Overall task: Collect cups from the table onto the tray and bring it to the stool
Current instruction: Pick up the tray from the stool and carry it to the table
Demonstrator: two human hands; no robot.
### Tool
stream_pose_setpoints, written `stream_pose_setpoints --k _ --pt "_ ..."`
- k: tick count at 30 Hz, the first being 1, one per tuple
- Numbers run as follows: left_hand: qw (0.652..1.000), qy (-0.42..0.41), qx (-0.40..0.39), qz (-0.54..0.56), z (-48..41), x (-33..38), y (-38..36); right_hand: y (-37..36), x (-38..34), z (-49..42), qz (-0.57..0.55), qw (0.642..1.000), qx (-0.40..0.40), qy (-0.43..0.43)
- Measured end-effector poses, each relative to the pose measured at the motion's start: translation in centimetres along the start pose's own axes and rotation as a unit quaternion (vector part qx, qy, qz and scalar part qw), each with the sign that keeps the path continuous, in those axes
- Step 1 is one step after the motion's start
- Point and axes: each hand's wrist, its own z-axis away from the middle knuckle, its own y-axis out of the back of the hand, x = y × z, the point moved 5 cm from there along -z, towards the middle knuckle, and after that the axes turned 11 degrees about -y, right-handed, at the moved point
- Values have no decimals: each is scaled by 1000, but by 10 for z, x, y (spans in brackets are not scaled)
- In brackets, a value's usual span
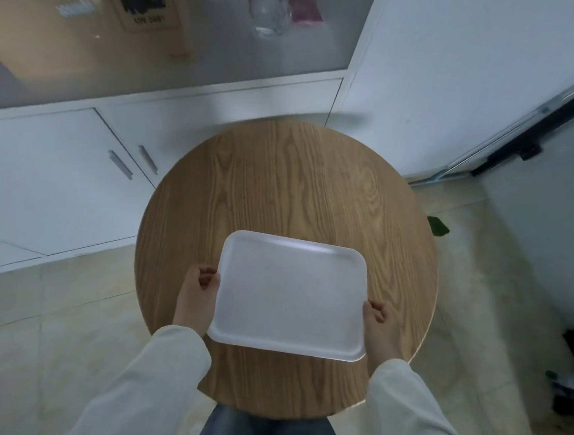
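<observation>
The white tray (289,296) is empty, over the near part of the round wooden table (291,190). The left hand (196,299) and the right hand (378,327) each have a closed grip on a short side. I see no cups, so I judge it best to keep the tray level and both grips firm.

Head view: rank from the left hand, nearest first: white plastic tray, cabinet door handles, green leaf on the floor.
From the left hand:
1. White plastic tray: gripped at its left edge.
2. Cabinet door handles: up and left, on the white cabinet.
3. Green leaf: far right, beyond the round wooden tabletop.
</observation>
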Motion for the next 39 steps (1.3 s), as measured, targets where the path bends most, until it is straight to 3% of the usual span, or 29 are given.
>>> stream_pose_setpoints --k 8,17,25,29,34,39 --pt "990 -1 102 95 54 5 26 3 -23 32 27 995 -68 73" --pt "946 48 234 218 147 -29 66 -25 -23 83 81 966 -201 139" --pt "875 94 354 315 228 -87 128 -91 3 151 182 925 -276 186" --pt "814 99 413 395 263 -128 167 -133 21 200 218 899 -317 209" --pt "772 102 480 404 317 -185 226 -188 60 279 273 852 -365 257" --pt "724 84 523 441 369 -239 277 -239 107 347 328 817 -360 310"
